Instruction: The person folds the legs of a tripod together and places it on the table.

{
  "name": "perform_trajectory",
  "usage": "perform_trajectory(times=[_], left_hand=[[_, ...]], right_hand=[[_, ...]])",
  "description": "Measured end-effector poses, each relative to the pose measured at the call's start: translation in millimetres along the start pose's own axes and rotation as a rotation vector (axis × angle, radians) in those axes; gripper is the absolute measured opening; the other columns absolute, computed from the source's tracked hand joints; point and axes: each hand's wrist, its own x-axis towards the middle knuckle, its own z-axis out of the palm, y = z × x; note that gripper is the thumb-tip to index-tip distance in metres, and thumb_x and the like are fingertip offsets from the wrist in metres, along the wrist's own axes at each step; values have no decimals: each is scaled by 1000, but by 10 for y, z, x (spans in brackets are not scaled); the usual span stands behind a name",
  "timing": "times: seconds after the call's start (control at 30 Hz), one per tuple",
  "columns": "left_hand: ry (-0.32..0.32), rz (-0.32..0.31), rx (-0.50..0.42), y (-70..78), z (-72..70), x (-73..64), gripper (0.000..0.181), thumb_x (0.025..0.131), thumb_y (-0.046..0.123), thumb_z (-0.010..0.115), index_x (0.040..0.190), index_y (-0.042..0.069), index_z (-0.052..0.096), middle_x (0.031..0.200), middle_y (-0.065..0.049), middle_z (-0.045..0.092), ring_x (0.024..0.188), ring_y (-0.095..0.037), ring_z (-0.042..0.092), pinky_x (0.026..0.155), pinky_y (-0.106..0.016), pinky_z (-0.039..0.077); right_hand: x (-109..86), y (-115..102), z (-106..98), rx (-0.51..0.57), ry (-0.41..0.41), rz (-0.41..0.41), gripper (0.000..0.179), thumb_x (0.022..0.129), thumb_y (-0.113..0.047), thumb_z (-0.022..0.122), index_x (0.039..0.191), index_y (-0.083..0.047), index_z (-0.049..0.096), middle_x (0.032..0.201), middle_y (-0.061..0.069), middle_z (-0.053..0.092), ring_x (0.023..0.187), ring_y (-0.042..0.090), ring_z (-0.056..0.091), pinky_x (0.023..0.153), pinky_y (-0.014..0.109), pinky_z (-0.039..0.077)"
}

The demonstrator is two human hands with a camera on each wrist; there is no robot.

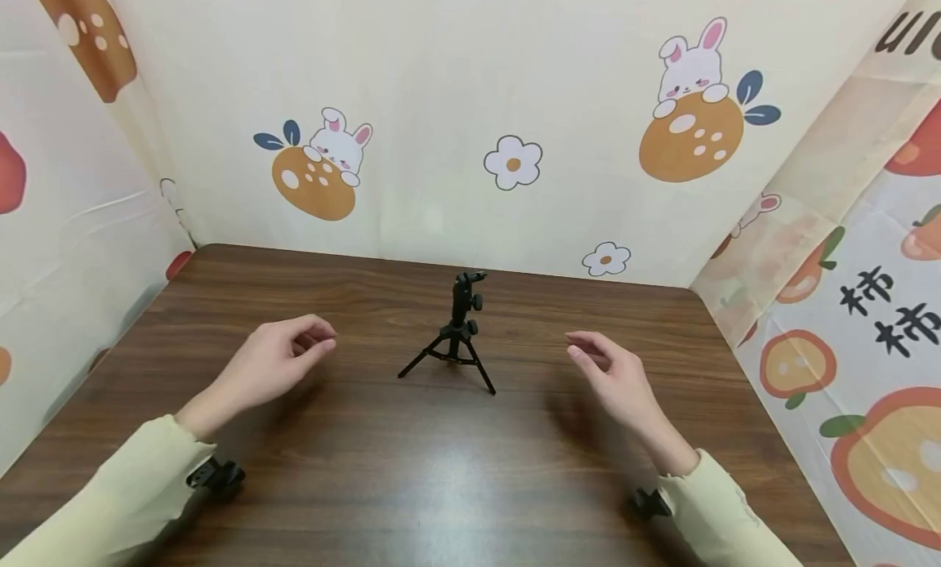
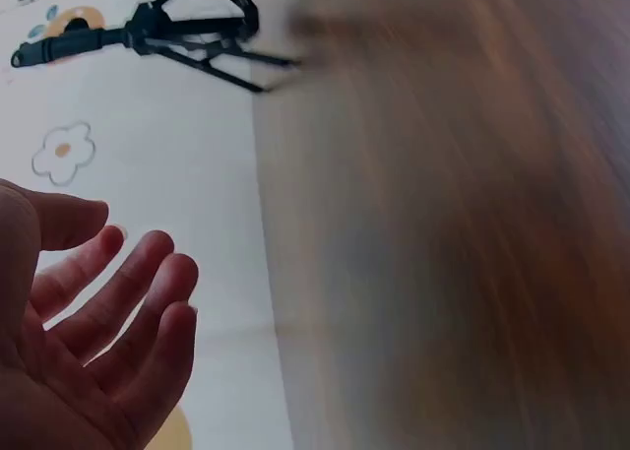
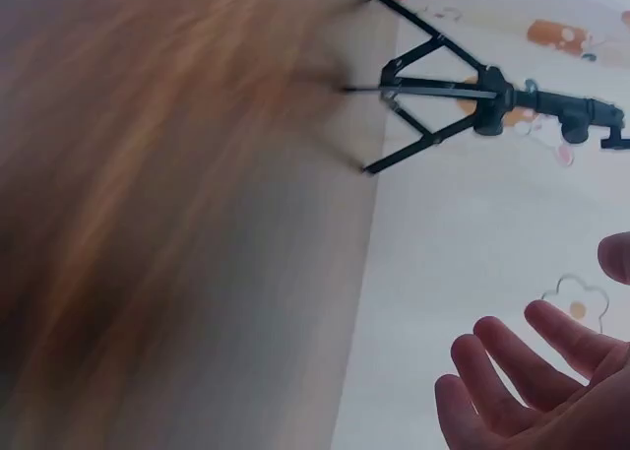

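A small black tripod stands upright on the table with its three legs spread. Two knobs stick out on the right of its column, and its head is tilted to one side. To the left of it hovers my left hand, fingers loosely bent, holding nothing. My right hand is on the other side, also bare of any object, its thumb apart from the fingers. Neither hand touches the tripod. Both wrist views show the tripod beyond relaxed fingers; in the right wrist view its legs and column are seen sideways.
The dark wooden table ends at a pale back curtain printed with rabbits, fruit and flowers. More printed cloth hangs along the right and left sides. Small black devices sit at both cuffs.
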Motion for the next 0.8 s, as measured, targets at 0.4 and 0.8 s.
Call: perform_trajectory(times=[0.4,0.8], left_hand=[[-43,2,-299,370,482,337,7,97,16,67,103,14,68,96,3,69,89,-15,64,78,-37,54],[-88,12,-365,547,959,540,14,96,16,68,108,9,68,102,1,68,93,-16,64,80,-37,52]], right_hand=[[276,-412,319,181,-36,-109,32,100,-27,63,126,-10,65,122,5,67,109,21,65,88,47,53],[583,-937,453,279,-45,-264,40,99,-17,63,137,-7,55,131,11,62,117,29,61,95,48,49]])
